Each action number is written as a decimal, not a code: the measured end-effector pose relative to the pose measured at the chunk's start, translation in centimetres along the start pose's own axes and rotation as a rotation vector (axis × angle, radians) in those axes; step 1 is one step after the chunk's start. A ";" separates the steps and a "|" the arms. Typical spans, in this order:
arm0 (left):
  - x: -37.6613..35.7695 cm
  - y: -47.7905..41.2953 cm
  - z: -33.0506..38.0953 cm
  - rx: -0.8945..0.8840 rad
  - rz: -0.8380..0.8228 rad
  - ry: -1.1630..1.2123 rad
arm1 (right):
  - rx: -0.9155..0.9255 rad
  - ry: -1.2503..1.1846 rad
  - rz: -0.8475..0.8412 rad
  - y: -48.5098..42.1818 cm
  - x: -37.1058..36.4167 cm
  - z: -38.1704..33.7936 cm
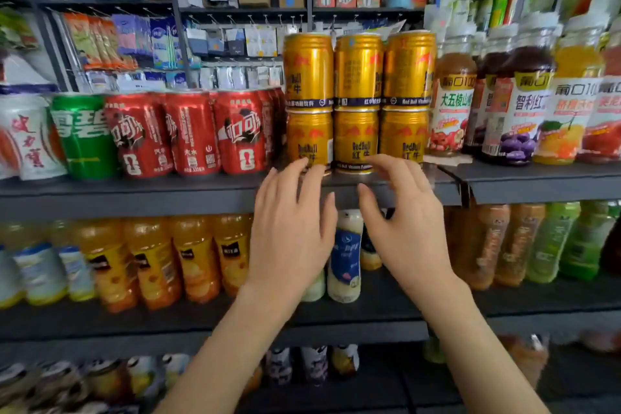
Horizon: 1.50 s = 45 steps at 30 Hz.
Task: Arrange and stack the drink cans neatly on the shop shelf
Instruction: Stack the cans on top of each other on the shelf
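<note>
**Six gold cans stacked two high, both hands free in front**

The gold cans (358,101) all stand upright on the dark shelf (134,193), long axis vertical, printed labels facing near. There are six in view: three in a bottom row (356,139) side by side, and three in a top row (359,69), each sitting on the can below it. The right top can leans very slightly out to the right.

The left hand (292,228) is raised just near of the stack and below it, palm away, fingers spread and only loosely bent. Its fingertips (299,166) overlap the base of the left bottom can; whether they touch it cannot be told. The right hand (403,222) is alongside, its fingers relaxed and curved forward, with the tips at the base of the middle and right bottom cans. Neither hand has hold of anything, and the stack lies above and just beyond both.

Left of the stack on the same shelf stand three red cans (191,134) in the front row, with more behind them, then one green can (84,134) and one white can (30,138). To the right stand juice bottles (453,101). On the shelf below, a white bottle (346,255) shows between the two hands, with orange drink bottles (151,259) to its left.
</note>
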<state>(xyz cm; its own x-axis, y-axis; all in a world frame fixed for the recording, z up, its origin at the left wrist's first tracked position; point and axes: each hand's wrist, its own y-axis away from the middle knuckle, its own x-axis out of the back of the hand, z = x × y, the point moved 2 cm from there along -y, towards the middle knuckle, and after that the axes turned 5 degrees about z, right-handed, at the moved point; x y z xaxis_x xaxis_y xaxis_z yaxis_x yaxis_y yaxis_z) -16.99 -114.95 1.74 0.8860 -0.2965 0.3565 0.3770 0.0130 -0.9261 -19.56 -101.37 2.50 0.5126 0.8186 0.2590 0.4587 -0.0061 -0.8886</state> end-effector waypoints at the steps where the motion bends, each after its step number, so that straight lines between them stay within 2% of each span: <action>1: 0.4 1.3 -0.2 0.002 0.010 0.007 | 0.026 -0.013 -0.008 1.1 -0.5 -0.6; 5: 2.1 6.7 -2.2 0.083 -0.030 -0.026 | 0.074 -0.077 -0.127 6.0 -3.6 -2.5; 14: 6.8 17.5 -10.2 0.477 -0.412 -0.263 | 0.079 -0.074 -0.387 15.6 -12.5 -7.3; 18: 9.2 20.9 -14.2 0.556 -0.569 -0.314 | 0.063 -0.031 -0.529 20.0 -16.5 -11.0; 21: 12.2 22.8 -18.2 0.580 -0.604 -0.328 | 0.056 -0.016 -0.613 23.2 -19.6 -14.0; 27: 19.7 23.2 -26.5 0.472 -0.652 -0.413 | -0.088 0.018 -0.622 26.0 -25.7 -21.3; 33: 23.6 22.7 -32.6 0.447 -0.614 -0.428 | -0.034 0.013 -0.582 25.6 -30.5 -28.1; 40: 23.7 19.7 -37.1 0.392 -0.551 -0.441 | 0.023 -0.006 -0.564 22.4 -34.1 -30.1; 45: 23.4 16.1 -39.0 0.276 -0.492 -0.460 | 0.133 -0.042 -0.491 18.7 -35.7 -31.7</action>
<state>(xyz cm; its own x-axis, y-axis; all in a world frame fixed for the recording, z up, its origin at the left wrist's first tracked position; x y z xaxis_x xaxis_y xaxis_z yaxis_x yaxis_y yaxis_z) -0.67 -158.97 -9.65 0.5971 0.1009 0.7958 0.7616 0.2403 -0.6019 -6.31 -148.86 -11.33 0.2291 0.7288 0.6453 0.5406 0.4560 -0.7070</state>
